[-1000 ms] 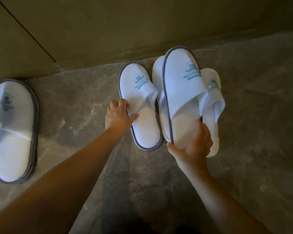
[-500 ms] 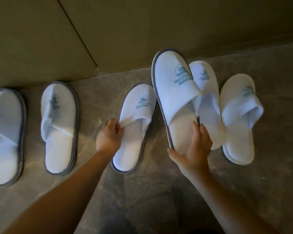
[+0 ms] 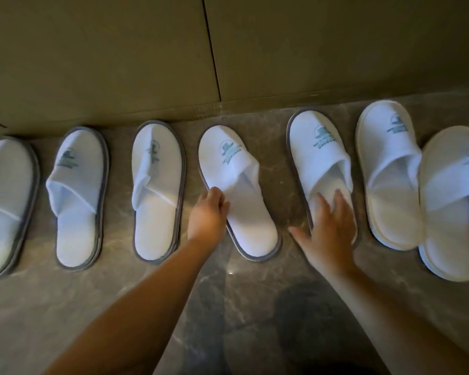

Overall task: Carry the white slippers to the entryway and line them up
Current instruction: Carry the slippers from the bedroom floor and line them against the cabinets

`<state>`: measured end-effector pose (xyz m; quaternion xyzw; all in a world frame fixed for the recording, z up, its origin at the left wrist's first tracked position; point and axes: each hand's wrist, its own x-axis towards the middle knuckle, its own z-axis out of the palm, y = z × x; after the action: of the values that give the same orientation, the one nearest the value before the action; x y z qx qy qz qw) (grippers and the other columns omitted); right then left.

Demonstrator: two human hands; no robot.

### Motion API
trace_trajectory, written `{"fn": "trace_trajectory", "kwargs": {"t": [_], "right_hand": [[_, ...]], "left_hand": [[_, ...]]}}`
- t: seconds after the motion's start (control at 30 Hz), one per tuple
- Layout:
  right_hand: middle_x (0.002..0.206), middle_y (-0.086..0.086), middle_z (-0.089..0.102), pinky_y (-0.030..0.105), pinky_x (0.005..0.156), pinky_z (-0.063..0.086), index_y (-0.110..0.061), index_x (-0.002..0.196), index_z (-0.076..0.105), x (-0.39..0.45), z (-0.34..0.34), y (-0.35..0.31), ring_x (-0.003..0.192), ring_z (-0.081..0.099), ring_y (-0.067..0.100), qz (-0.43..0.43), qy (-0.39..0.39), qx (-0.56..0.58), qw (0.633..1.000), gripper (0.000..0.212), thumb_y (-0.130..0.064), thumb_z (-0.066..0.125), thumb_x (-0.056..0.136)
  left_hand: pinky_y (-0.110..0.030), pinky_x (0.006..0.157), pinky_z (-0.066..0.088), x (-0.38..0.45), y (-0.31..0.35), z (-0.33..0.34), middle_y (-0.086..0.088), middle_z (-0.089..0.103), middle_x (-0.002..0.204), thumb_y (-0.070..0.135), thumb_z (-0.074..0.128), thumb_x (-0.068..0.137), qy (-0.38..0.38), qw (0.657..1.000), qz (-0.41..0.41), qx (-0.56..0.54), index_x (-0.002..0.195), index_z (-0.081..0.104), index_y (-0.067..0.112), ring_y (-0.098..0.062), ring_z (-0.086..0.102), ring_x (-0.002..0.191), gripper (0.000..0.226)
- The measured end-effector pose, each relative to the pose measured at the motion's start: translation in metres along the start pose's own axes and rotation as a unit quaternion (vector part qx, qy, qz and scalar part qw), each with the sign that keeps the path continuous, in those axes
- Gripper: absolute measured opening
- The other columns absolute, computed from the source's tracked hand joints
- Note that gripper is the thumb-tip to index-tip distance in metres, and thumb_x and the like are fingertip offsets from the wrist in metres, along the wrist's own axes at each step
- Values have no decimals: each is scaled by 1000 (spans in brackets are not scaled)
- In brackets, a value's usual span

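Several white slippers with teal logos lie in a row on the dark marble floor, toes toward the wall. My left hand (image 3: 208,213) pinches the strap edge of the grey-edged slipper in the middle (image 3: 238,196), which lies slightly angled. My right hand (image 3: 329,230) rests flat, fingers spread, on the heel of the grey-edged slipper to its right (image 3: 318,155), which lies on the floor. Three grey-edged slippers (image 3: 157,190) sit to the left. At the far right, two cream-edged slippers overlap, one (image 3: 387,180) partly over the other (image 3: 452,201).
An olive panelled wall (image 3: 228,50) with a vertical seam runs along the slippers' toes. Marble floor (image 3: 201,307) stretches toward me below the row. A dark shadow lies on the floor between my forearms.
My right hand has lowered its lifted slipper flat onto the floor and opened over its heel. The left hand has turned the middle slipper. The view has shifted, showing more slippers at left.
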<state>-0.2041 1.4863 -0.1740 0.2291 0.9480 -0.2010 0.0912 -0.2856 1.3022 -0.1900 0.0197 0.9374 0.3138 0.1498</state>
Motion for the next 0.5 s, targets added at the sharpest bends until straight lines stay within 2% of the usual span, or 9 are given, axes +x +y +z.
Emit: {"fn": "trace_trajectory", "kwargs": {"t": [0.17,0.27,0.4,0.5], "right_hand": [[145,14,30,41,107,34,-15,137,26,-18,28,-43,130,32,30,-73,-56,15,996,87,-51,67,69],[148,12,24,39,108,33,-18,140,19,-29,47,-58,131,29,29,-87,-92,-5,992,91,-55,64,70],[151,15,13,43,108,29,-20,141,12,-31,59,-71,133,23,34,-63,-96,-49,992,94,-57,62,70],[151,19,11,47,106,28,-19,141,12,-27,64,-78,133,23,38,-42,-81,-54,994,93,-51,64,71]], "left_hand": [[-31,67,39,12,1,-6,-14,56,92,19,51,86,-44,999,-14,-2,86,50,8,-23,49,75,11],[-34,77,44,3,-7,-17,-15,56,107,21,55,85,-73,997,22,32,101,53,8,-27,54,90,21],[-35,93,37,-23,-42,-43,-13,52,120,25,63,78,-9,997,37,71,116,51,11,-29,45,111,42],[-45,105,26,-37,-73,-58,-15,37,138,31,69,72,30,993,-7,113,128,42,15,-34,31,127,65]]}}
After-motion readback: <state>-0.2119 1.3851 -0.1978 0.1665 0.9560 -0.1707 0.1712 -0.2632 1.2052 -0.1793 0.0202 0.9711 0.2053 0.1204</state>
